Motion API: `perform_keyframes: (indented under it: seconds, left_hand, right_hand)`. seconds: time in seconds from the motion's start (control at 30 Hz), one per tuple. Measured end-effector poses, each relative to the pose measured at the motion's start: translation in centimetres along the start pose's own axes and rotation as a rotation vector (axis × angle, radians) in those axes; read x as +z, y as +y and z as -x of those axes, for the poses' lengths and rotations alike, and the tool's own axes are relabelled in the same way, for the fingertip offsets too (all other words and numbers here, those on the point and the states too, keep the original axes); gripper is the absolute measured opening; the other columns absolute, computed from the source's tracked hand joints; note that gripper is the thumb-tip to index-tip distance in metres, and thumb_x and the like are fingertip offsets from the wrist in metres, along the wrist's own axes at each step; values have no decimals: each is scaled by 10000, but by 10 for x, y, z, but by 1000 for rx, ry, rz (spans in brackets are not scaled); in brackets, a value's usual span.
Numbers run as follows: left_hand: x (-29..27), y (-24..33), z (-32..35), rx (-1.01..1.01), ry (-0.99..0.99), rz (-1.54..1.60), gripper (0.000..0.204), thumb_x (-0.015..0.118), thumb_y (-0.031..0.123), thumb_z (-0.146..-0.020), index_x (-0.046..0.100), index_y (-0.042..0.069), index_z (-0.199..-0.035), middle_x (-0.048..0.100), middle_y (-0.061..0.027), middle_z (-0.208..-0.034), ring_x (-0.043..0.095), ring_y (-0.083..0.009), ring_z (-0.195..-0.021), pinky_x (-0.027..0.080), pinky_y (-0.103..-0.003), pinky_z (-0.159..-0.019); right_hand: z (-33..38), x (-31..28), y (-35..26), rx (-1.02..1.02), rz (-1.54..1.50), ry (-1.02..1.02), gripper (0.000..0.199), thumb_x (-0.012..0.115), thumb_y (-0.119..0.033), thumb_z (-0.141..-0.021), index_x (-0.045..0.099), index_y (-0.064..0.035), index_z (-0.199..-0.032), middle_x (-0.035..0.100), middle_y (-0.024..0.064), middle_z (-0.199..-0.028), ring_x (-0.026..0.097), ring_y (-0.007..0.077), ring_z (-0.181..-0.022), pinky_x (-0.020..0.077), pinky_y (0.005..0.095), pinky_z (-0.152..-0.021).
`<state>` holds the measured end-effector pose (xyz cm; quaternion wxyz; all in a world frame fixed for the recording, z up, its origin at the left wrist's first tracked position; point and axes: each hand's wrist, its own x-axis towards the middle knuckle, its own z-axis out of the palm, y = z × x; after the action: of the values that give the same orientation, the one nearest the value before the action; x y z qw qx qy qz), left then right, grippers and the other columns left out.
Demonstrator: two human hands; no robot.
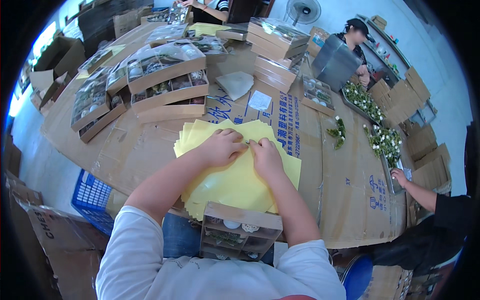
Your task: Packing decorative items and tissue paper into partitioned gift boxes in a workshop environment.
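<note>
Both hands pressed flat on a fanned stack of yellow sheets near the middle of the desk, which is covered in flattened brown cardboard. Left hand palm down, fingers curled slightly, fingertips meeting those of the right hand at the top sheet's far part; seemingly pinching something small between them, too tiny to make out. Sheets spread toward the far left in a fan, lying between the forearms and reaching nearly to the near edge.

Just near of the sheets, at the desk's near edge, an open wooden compartment box with small pale and dark ornaments in its cells. On the far left, several filled shallow boxes under clear lids, stacked and overlapping. Farther back toward the right, a pile of closed lidded boxes. Between them, a folded white paper and a small white slip lying on the cardboard.

To the right, trays of green sprigs with white flowers, with a few loose sprigs beside them. Another person's hand resting at the near tray's end, dark sleeve on the far right. A second person in a dark cap at the far right side. Blue plastic crate on the floor at the near left.
</note>
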<state>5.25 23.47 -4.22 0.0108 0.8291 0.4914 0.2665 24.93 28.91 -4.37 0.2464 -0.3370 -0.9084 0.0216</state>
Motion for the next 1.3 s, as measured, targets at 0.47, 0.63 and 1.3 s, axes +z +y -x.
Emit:
perform_keyframes:
  seconds: [0.47,0.63,1.3]
  left_hand:
    - [9,-10,-13,-256,2,-118,525,619,456,-775,589,73,-1133,539,-135,-1192,477,-293,-1174,361,-454,-990]
    - [16,-16,-4,-164,98,-3,310,670,303,-775,625,138,-1033,570,-72,-1118,499,-266,-1130,388,-435,-964]
    - [5,-18,-2,-3,137,218,196,700,81,-705,620,50,-881,612,-135,-955,585,-339,-901,482,-414,-785]
  right_hand:
    - [2,-2,3,-63,-46,94,264,593,-16,-770,698,-70,-1006,554,120,-830,558,300,-797,476,390,-704]
    - [-2,4,2,-42,-60,106,262,601,-7,-759,706,-66,-992,555,116,-834,558,287,-802,474,374,-704]
    - [-2,12,4,-22,-199,45,159,587,-152,-828,695,-75,-915,574,141,-837,560,307,-843,463,405,-738]
